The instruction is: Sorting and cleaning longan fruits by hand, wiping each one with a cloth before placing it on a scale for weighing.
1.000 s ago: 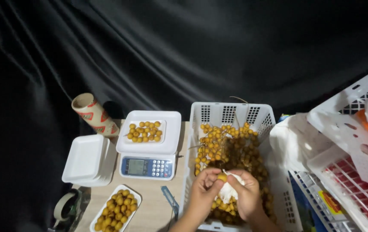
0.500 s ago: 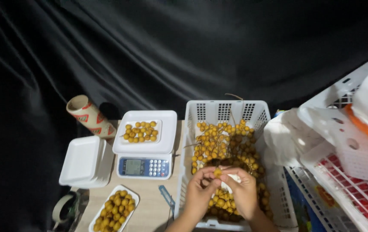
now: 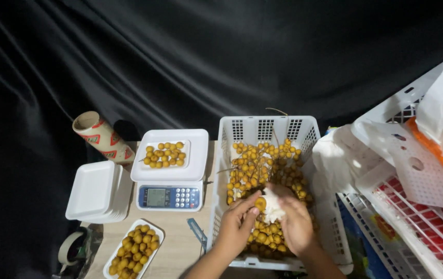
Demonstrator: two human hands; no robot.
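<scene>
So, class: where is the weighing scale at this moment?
In the head view the weighing scale stands left of the white basket of yellow fruit, right of the stack of foam trays, carrying a tray of fruit.

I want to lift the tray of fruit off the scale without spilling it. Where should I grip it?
Grip the white foam tray by its two short rims, coming from above at left and right. It lies flat and shallow on the scale, the small yellow fruit are loose, and the basket crowds the right side.
</scene>
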